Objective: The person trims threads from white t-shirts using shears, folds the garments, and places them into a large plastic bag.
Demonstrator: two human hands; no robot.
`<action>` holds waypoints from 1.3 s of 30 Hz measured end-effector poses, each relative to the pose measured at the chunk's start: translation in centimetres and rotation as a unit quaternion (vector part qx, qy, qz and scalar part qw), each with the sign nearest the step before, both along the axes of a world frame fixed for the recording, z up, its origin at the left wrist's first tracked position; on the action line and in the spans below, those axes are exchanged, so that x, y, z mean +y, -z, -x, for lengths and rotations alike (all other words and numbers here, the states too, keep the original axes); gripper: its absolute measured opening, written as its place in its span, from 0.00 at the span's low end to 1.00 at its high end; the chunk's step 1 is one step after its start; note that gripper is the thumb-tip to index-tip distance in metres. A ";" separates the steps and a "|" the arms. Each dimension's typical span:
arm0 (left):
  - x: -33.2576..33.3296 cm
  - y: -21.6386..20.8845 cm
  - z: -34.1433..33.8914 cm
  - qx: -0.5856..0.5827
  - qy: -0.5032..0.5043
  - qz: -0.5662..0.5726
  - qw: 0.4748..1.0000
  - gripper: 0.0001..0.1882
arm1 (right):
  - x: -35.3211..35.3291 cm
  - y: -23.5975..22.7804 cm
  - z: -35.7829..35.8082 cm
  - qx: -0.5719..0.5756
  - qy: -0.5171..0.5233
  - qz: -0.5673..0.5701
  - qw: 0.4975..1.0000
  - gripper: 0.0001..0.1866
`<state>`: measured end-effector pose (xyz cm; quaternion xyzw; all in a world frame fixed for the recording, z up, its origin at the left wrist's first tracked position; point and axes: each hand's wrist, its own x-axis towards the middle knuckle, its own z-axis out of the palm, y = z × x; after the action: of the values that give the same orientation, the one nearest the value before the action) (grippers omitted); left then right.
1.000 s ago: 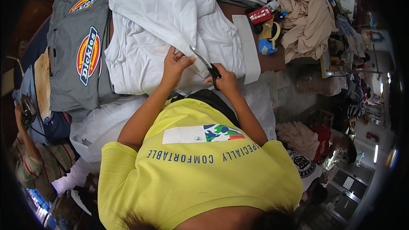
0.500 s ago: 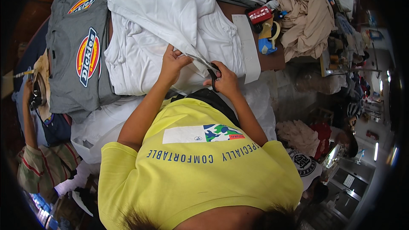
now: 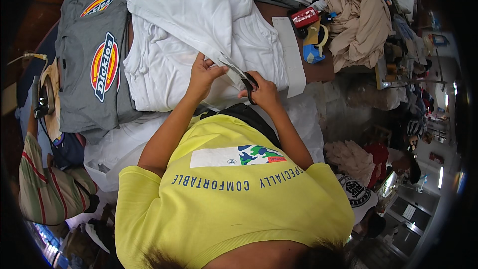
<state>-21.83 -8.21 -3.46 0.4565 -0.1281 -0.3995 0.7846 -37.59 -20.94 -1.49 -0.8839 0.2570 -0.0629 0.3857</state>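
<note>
Black-handled scissors (image 3: 250, 91) sit in my right hand (image 3: 265, 92), its fingers wrapped round the handles. Their blades point up and to the left, parted, at the near edge of a white garment (image 3: 191, 7). Close to the blade tips, my left hand (image 3: 202, 77) pinches the garment's edge between thumb and fingers. That garment lies loosely over a thick stack of white garments (image 3: 154, 77). Exactly where the blades meet the cloth is too small to make out.
Grey printed T-shirts (image 3: 79, 65) lie to the left. Beyond the stack's right side are a white paper sheet (image 3: 294, 65), a red box (image 3: 304, 17), a tape roll (image 3: 322, 37) and heaped beige cloth (image 3: 358, 20). A co-worker's striped sleeve (image 3: 47, 179) shows at far left.
The scissor blades have shifted slightly and now stand wider apart. My left hand keeps its pinch in nearly the same place. At the left, the co-worker's arm has moved forward.
</note>
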 end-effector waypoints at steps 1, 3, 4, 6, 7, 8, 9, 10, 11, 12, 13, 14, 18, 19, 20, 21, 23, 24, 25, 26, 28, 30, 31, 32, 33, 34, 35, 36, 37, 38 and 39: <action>0.0 0.0 0.0 -0.002 0.002 -0.002 1.000 0.36 | 0.0 0.1 0.1 0.005 0.001 -0.001 1.000 0.33; 0.1 0.0 0.0 0.000 0.001 -0.005 1.000 0.36 | -0.2 0.8 0.3 -0.008 -0.008 0.003 1.000 0.32; 0.1 -0.1 0.0 0.000 0.001 -0.006 1.000 0.36 | -0.3 1.1 0.4 -0.014 -0.012 0.004 1.000 0.31; 0.1 -0.1 0.0 0.009 -0.001 -0.003 1.000 0.36 | -0.4 1.4 0.5 -0.027 -0.016 -0.035 0.999 0.31; 0.1 -0.2 0.0 0.013 -0.002 -0.002 1.000 0.36 | -0.4 1.5 0.5 -0.033 -0.018 -0.054 0.998 0.31; 0.1 -0.2 0.0 0.010 -0.004 -0.001 1.000 0.35 | -0.5 1.9 0.6 -0.059 0.001 -0.138 0.989 0.31; 0.1 -0.2 0.0 0.008 -0.005 0.000 1.000 0.34 | -0.6 2.2 0.6 -0.084 0.020 -0.221 0.971 0.32; 0.1 -0.3 0.0 0.005 -0.007 0.001 1.000 0.33 | -0.7 2.5 0.6 -0.109 0.038 -0.302 0.946 0.33; 0.1 -0.4 0.0 0.019 -0.008 -0.010 1.000 0.31 | -0.9 2.6 0.7 -0.108 0.043 -0.292 0.949 0.34; 0.1 -0.7 -0.2 0.032 -0.008 -0.021 0.999 0.29 | -1.1 2.4 0.7 -0.107 0.047 -0.282 0.952 0.35; 0.1 -0.9 -0.3 0.046 -0.009 -0.032 0.998 0.27 | -1.2 2.2 0.6 -0.106 0.052 -0.272 0.955 0.36; 0.2 -0.6 -0.7 0.058 -0.011 -0.035 0.998 0.24 | -1.3 1.9 0.6 -0.091 0.044 -0.225 0.969 0.37; 0.6 -0.3 -1.6 0.073 -0.026 -0.032 0.997 0.17 | -0.6 0.1 -0.2 -0.051 0.021 -0.076 0.996 0.38; 0.6 -0.4 -1.6 0.069 -0.031 -0.028 0.997 0.16 | -0.2 -0.4 -0.5 -0.044 0.017 -0.049 0.998 0.38; 0.6 -0.4 -1.7 0.067 -0.027 -0.030 0.997 0.16 | 0.1 -0.9 -0.7 -0.016 0.016 -0.045 0.999 0.38; 0.8 -0.4 -1.8 0.066 -0.024 -0.031 0.997 0.16 | 0.4 -1.5 -1.1 0.013 0.015 -0.041 0.999 0.38; 1.0 -0.3 -2.1 0.062 -0.018 -0.032 0.997 0.16 | 0.7 -2.3 -1.5 0.058 0.007 -0.030 0.998 0.37; 1.2 -0.2 -2.3 0.059 -0.017 -0.031 0.998 0.17 | 0.8 -2.3 -1.7 0.055 0.002 -0.017 0.998 0.37; 1.3 -0.1 -2.3 0.055 -0.015 -0.031 0.998 0.18 | 0.9 -2.2 -1.8 0.052 -0.003 -0.003 0.999 0.37; 1.4 0.0 -2.3 0.047 -0.018 -0.025 0.998 0.19 | 1.0 -2.2 -1.9 0.049 -0.009 0.010 0.999 0.38; 1.4 -0.4 -2.1 0.031 -0.024 -0.013 0.999 0.23 | 1.3 -2.5 -2.0 0.041 -0.007 0.018 0.999 0.36; 1.4 -0.7 -1.9 0.021 -0.024 -0.006 0.999 0.26 | 1.4 -2.7 -2.2 0.028 -0.007 0.034 0.999 0.37; 1.3 -0.9 -1.8 0.016 -0.024 -0.002 1.000 0.27 | 1.4 -2.8 -2.3 0.020 -0.008 0.047 0.999 0.38; 1.3 -0.9 -1.7 0.008 -0.024 0.000 1.000 0.28 | 1.4 -2.8 -2.5 0.011 -0.009 0.059 0.998 0.38; 1.2 -1.0 -1.7 -0.001 -0.026 0.001 1.000 0.29 | 1.4 -2.8 -2.6 0.010 -0.010 0.060 0.998 0.39; 1.2 -1.0 -1.6 -0.010 -0.027 0.003 1.000 0.30 | 1.4 -2.8 -2.7 0.009 -0.012 0.061 0.998 0.39; 1.2 -1.1 -1.6 -0.007 -0.027 0.007 1.000 0.30 | 1.4 -2.9 -2.8 0.007 -0.014 0.063 0.998 0.39; 1.2 -1.1 -1.6 -0.004 -0.026 0.011 1.000 0.30 | 1.4 -3.1 -2.9 0.014 -0.016 0.057 0.998 0.38; 1.2 -1.1 -1.6 -0.002 -0.026 0.016 1.000 0.30 | 1.4 -3.4 -3.0 0.021 -0.018 0.052 0.998 0.38; 1.2 -1.2 -1.7 -0.002 -0.025 0.016 1.000 0.30 | 1.4 -3.6 -3.1 0.027 -0.020 0.047 0.998 0.37; 1.1 -1.3 -1.7 -0.003 -0.023 0.016 1.000 0.31 | 1.3 -3.5 -3.1 0.030 -0.019 0.047 0.998 0.37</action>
<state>-20.15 -7.07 -2.17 0.4475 -0.1261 -0.3777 0.8008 -34.47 -19.61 1.97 -0.9072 0.2485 -0.0405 0.3371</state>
